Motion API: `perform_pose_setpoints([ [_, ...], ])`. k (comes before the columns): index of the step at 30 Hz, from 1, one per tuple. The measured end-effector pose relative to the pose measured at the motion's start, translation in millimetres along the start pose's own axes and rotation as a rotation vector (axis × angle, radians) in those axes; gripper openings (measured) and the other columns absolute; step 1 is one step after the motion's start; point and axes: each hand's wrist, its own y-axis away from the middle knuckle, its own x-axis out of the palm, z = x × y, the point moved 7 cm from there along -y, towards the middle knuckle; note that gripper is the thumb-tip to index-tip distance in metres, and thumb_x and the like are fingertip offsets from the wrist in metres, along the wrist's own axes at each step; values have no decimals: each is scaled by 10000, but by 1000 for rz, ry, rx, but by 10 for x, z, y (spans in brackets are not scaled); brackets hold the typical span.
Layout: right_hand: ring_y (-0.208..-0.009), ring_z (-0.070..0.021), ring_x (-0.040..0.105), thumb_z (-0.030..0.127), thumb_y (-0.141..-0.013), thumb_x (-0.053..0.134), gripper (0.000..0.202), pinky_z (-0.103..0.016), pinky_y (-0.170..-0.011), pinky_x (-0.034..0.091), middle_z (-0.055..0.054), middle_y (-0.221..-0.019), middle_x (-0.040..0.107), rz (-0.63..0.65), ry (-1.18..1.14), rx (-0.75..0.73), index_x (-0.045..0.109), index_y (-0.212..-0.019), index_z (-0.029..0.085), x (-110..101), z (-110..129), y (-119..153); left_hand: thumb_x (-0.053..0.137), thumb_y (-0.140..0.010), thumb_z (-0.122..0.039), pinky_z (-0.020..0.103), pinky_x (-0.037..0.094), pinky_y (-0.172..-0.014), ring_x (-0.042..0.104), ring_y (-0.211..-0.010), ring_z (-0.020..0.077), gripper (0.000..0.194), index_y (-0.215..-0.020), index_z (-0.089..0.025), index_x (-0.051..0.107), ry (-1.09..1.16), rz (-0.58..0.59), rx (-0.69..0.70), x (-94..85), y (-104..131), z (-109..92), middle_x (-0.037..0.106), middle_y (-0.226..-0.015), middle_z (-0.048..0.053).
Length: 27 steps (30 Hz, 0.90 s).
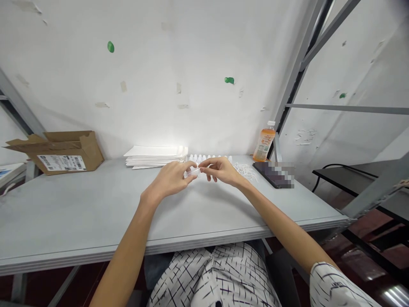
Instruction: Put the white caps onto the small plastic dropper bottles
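Note:
My left hand (174, 175) is closed, its thumb and fingers around a small translucent plastic bottle (193, 172) that lies tilted over the table. My right hand (220, 169) pinches at the bottle's right end; whatever sits between those fingertips is too small to make out. Right behind both hands stand several small white bottles (209, 157) in a row, partly hidden by my fingers. A loose heap of small white plastic pieces (245, 171) lies just right of my right hand.
White flat sheets or boxes (153, 155) are stacked behind my left hand on the grey table (79, 209). An opened cardboard box (68, 151) stands far left. To the right are a phone (271, 174) and an orange drink bottle (264, 143), near a metal frame post.

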Motion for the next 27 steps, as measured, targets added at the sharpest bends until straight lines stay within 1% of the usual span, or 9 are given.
perform_pose_setpoints([
  [5, -611, -124, 658, 375, -838, 715, 291, -217, -440, 454, -48, -830, 704, 41, -52, -4, 730, -1024, 153, 15, -12, -3, 562, -931, -405, 340, 469, -732, 700, -789, 232, 371, -1241, -223, 654, 9, -25, 4, -8, -10, 2, 745, -868, 22],
  [9, -616, -130, 656, 390, -843, 709, 276, -218, -448, 462, -31, -756, 681, -2, -90, -15, 726, -986, 155, -13, 13, -1, 527, -950, -431, 343, 479, -735, 709, -820, 242, 380, -1227, -209, 664, 25, -51, 1, -33, -6, -16, 753, -842, 23],
  [12, -610, -125, 642, 426, -845, 703, 289, -218, -455, 461, -25, -736, 660, -24, -84, -40, 719, -938, 153, -85, 66, 1, 506, -963, -468, 347, 487, -754, 713, -876, 247, 412, -1237, -204, 664, 33, -67, 8, -50, -2, -32, 766, -893, 24],
  [15, -587, -121, 635, 473, -838, 698, 329, -222, -452, 460, -31, -757, 652, -88, -43, -63, 693, -876, 147, -268, 113, 2, 532, -952, -464, 352, 491, -774, 709, -927, 247, 418, -1271, -221, 650, 21, -60, 1, -42, -5, -18, 769, -986, 12],
  [18, -571, -131, 640, 485, -812, 714, 355, -224, -426, 457, -33, -758, 641, -204, 35, -57, 673, -888, 141, -545, 113, 11, 539, -951, -443, 353, 493, -794, 702, -958, 246, 408, -1287, -236, 644, 8, -49, -19, -33, -7, 9, 764, -1031, 6],
  [21, -551, -134, 627, 447, -795, 718, 338, -226, -415, 469, -32, -717, 636, -313, 137, -37, 672, -904, 131, -821, 65, 9, 540, -951, -440, 356, 496, -810, 698, -955, 242, 396, -1266, -232, 658, 5, -46, -22, -34, -5, 17, 759, -1060, 13],
  [23, -534, -133, 616, 372, -795, 701, 264, -219, -410, 465, -31, -666, 637, -361, 236, 9, 675, -881, 124, -965, -3, -26, 533, -954, -445, 363, 500, -817, 696, -942, 238, 389, -1249, -229, 667, 2, -40, -19, -33, -3, 15, 755, -1072, 15],
  [25, -521, -138, 611, 274, -782, 670, 161, -214, -401, 455, -35, -627, 639, -355, 365, 81, 678, -830, 120, -1044, -95, -102, 525, -956, -452, 372, 502, -824, 694, -939, 239, 391, -1239, -224, 670, 0, -32, -11, -31, 0, 10, 754, -1067, 19],
  [27, -517, -147, 610, 188, -755, 634, 93, -219, -403, 453, -47, -612, 647, -288, 507, 161, 684, -785, 115, -1049, -198, -209, 518, -957, -461, 380, 503, -830, 691, -949, 244, 399, -1236, -219, 670, 1, -26, -6, -29, 4, 8, 754, -1059, 25],
])
